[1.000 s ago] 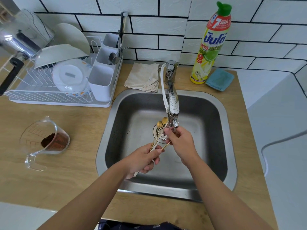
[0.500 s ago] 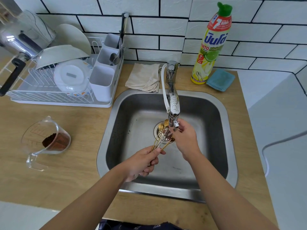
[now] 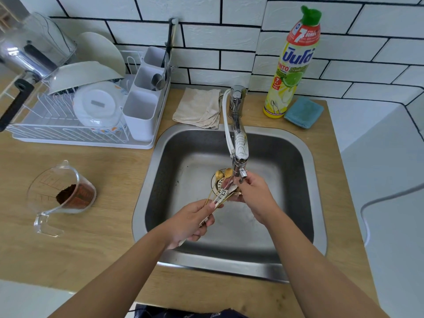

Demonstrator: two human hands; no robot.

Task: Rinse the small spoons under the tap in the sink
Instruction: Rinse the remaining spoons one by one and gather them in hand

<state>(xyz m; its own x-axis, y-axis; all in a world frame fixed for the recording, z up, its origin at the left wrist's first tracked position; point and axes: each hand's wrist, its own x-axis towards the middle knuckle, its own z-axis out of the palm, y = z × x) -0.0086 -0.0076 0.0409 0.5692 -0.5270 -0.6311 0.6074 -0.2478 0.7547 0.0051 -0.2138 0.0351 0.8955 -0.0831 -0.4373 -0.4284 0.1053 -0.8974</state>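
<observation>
Over the steel sink (image 3: pixel 307 161), my left hand (image 3: pixel 190 220) grips the handles of a bundle of small gold spoons (image 3: pixel 223 180). Their bowls fan out above the drain strainer, just below the spout of the tap (image 3: pixel 239 145). My right hand (image 3: pixel 254 191) is at the spoon bowls under the spout, its fingers curled around one or more of them. A thin stream of water seems to run down onto the spoons. The spoon ends inside my right hand are hidden.
A white dish rack (image 3: pixel 75 134) with plates and a cutlery holder stands at the back left. A clear measuring cup (image 3: pixel 62 196) with brown powder sits on the wooden counter. A beige cloth (image 3: pixel 199 109), a dish soap bottle (image 3: pixel 291 63) and a blue sponge (image 3: pixel 304 112) lie behind the sink.
My left hand has pushed the spoon bundle forward so the bowls sit under the spout. My right hand has shifted slightly forward along the spoons toward their bowls.
</observation>
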